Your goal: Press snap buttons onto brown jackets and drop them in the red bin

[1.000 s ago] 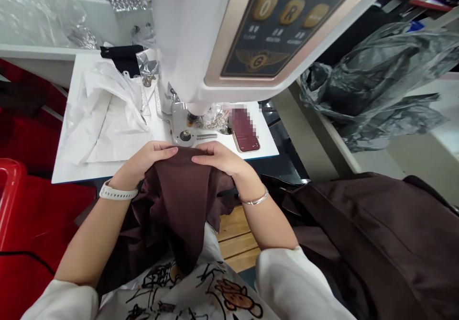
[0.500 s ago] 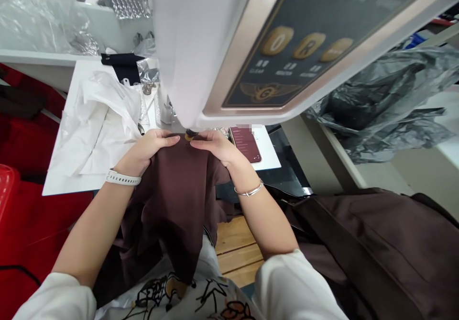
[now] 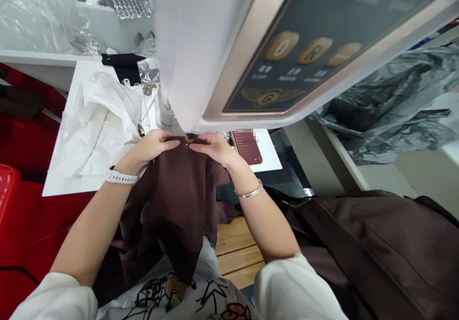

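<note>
A dark brown garment (image 3: 175, 181) hangs from both hands down over my lap. My left hand (image 3: 156, 144) pinches its upper edge on the left, thumb on top. On the right, my right hand (image 3: 215, 147) grips the same edge, its thumb lying on the cloth. Between the two thumbs a small pale dot shows on the fabric. Just above it is the brass-coloured tip (image 3: 189, 138) under the head of a white machine (image 3: 186, 47). The fingers beneath the cloth are hidden.
The machine's control panel (image 3: 267, 99) fills the upper right. A phone (image 3: 247, 147) lies right of my right hand. White crumpled sheeting (image 3: 103, 124) covers the table's left part. Dark plastic bags (image 3: 390, 100) and more brown cloth (image 3: 387, 238) lie at right; a red bin (image 3: 7, 191) stands left.
The pale dot on the cloth between my thumbs now shows more clearly, a little below the machine tip. Both hands keep nearly the same place and grip. The view has shifted slightly.
</note>
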Demonstrator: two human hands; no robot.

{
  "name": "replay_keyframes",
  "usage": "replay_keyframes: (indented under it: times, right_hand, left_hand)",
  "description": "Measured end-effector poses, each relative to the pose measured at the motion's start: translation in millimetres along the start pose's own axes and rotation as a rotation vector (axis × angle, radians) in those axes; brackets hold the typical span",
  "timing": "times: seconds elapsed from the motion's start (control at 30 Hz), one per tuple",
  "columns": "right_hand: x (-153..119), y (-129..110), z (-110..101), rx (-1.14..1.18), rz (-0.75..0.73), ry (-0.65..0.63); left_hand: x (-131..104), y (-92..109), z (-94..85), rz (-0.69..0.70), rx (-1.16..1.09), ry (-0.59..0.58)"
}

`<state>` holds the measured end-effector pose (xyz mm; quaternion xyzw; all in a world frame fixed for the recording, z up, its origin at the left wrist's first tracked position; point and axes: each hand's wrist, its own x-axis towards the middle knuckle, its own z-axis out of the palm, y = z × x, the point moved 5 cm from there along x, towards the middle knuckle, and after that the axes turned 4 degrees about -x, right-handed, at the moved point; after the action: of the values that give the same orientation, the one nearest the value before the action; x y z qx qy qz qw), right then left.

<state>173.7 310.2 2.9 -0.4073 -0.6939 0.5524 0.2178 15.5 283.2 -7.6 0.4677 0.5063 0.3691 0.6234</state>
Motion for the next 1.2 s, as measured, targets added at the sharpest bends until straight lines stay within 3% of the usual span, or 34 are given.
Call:
replay_keyframes:
  times: [0.67, 0.8, 0.9, 0.97, 1.07, 1.13, 1.2]
  right_hand:
    - [1, 4, 1, -0.025, 0.0, 0.019]
    - [-1, -3, 1, -0.089, -0.005, 0.053]
    - [-17, -13, 4, -0.227, -0.003, 0.094]
    - [-39, -19, 14, -0.208, 0.002, 0.035]
    - [-84, -25, 40, -0.128, 0.007, -0.257]
    - [-117, -22, 57, -0.161, 0.026, -0.528]
    - [-142, -10, 63, -0.166, 0.09, -0.691]
  left_hand:
    - [0, 3, 0.0, 0.039, 0.074, 0.056]
    - [1, 2, -0.7, 0.064, 0.16, 0.135]
    - [-15, 7, 3.6, 0.08, 0.227, 0.189]
    - [-37, 13, 14.1, 0.088, 0.252, 0.112]
    - [-80, 9, 43.9, 0.073, 0.346, -0.255]
    - [-108, -8, 66.6, 0.072, 0.45, -0.505]
    - [-131, -40, 89.2, 0.068, 0.513, -0.62]
